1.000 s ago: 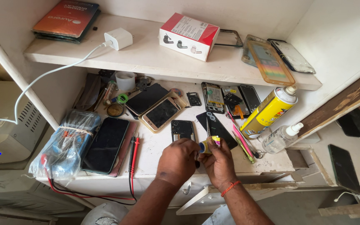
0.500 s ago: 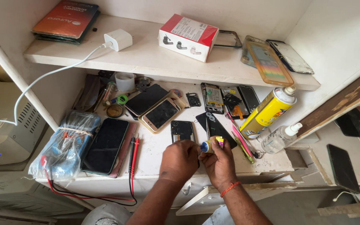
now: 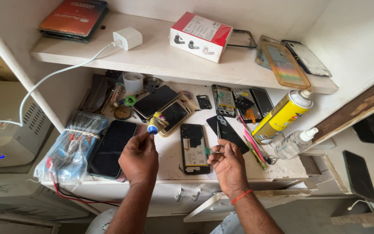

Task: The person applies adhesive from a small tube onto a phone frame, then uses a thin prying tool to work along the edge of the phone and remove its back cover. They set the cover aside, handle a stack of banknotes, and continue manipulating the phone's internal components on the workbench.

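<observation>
since the earlier frames the two hands have come apart: they were bunched together over the front of the worktop, and now the left hand has swung out to the left and up, carrying a small tube with a blue cap and a yellow label. the right hand has stayed near the middle but has loosened.

the left hand is pinched on the tube's lower end, thumb and fingertips closed round it, the blue cap pointing up and a little right, away from the wrist. the tube is lifted off the worktop and hangs in view over the edge of a gold-framed phone.

the right hand is half curled, palm up, fingers loosely bent; it seems to hold something small at the fingertips, but i cannot tell what.

between the two hands lies an opened phone, back off, its insides showing. its long axis runs away from the person, near edge toward the worktop's front. it lies to the right of the tube and below it, and just left of the right hand, whose thumb is nearly at its edge. the right hand is the nearer; the left, with the tube, stands a little apart.

a black back cover lies just beyond the right hand; a yellow spray can leans farther right.
</observation>
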